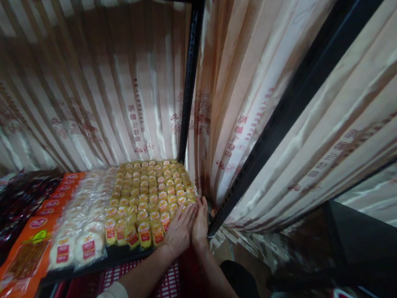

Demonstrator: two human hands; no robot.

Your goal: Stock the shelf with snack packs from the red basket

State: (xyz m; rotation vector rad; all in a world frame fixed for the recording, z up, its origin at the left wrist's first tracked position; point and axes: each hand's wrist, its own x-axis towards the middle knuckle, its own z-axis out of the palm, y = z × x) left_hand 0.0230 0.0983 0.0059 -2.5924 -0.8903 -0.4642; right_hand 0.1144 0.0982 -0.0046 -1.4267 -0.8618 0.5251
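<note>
Both my hands rest at the front right corner of a dark shelf. My left hand lies flat with fingers stretched out on the front row of small yellow snack packets, which are stacked in neat rows. My right hand lies beside it, fingers extended along the right edge of the packets, next to the black shelf post. Neither hand grips anything that I can see.
White round snack packs and orange packages lie left of the yellow packets, dark red bags further left. A red plastic basket sits below the shelf. Peach printed curtains hang behind and to the right.
</note>
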